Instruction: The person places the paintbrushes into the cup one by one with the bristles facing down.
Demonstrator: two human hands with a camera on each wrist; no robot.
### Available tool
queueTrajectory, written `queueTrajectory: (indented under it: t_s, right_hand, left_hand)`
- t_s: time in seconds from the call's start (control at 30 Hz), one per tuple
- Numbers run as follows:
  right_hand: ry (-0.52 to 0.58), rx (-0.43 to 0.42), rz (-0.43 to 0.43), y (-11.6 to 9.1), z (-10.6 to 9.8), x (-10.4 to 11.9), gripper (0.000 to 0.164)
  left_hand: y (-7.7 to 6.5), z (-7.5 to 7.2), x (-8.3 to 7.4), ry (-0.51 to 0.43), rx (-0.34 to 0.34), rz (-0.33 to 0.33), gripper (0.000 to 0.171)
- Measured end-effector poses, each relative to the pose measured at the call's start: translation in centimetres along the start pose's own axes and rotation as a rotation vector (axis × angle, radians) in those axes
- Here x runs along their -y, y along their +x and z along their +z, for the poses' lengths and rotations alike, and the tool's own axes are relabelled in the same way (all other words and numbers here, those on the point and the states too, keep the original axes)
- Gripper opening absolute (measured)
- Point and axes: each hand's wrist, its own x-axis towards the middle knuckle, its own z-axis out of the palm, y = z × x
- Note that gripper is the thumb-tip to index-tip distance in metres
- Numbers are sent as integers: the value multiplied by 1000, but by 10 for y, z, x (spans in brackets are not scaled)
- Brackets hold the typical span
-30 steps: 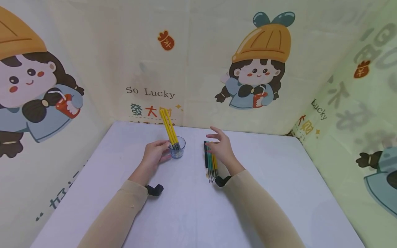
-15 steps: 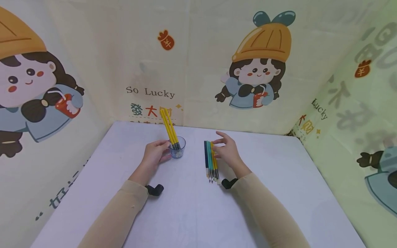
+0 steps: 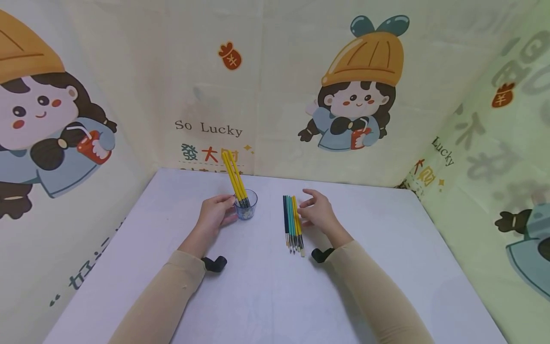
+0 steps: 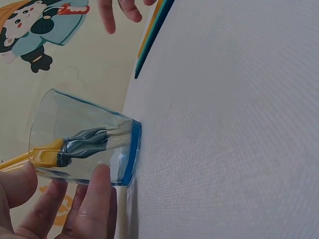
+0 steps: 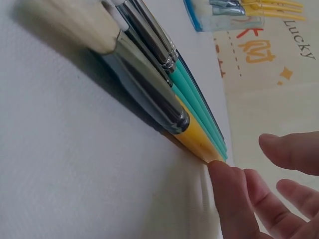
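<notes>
A clear glass cup [image 3: 246, 211] with a bluish base stands on the table, several yellow-handled paintbrushes [image 3: 235, 179] leaning in it, bristles down. My left hand [image 3: 213, 212] holds the cup from its left side; in the left wrist view, the thumb is near the rim and the fingers [image 4: 97, 199] lie along the wall. To the right, a row of paintbrushes [image 3: 292, 222] with dark, teal and yellow handles lies flat, bristles toward me. My right hand [image 3: 320, 212] is just right of the row, fingers spread and holding nothing. One fingertip is at the outer yellow-handled paintbrush [image 5: 197, 142].
The white-covered table [image 3: 275, 296] spreads around both hands. A printed cloth [image 3: 275, 95] with cartoon figures rises behind the table and along its sides. Black wrist straps [image 3: 215, 263] show at both cuffs.
My right hand has moved right and slightly toward me, from above the row of paintbrushes to its right side, uncovering the handles. The left hand and the cup have stayed put.
</notes>
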Motion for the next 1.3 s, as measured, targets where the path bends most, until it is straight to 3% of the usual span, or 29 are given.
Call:
queueTrajectory:
  t_s: [0.57,1.3]
  right_hand:
    - [-170,102,89,-7,0,5,72]
    - [-392,109,118,-3,10,12,63]
  left_hand:
    - [-3,0,-1,-9,-1,-5,39]
    - [-4,1,-3,-16,4,-12,42]
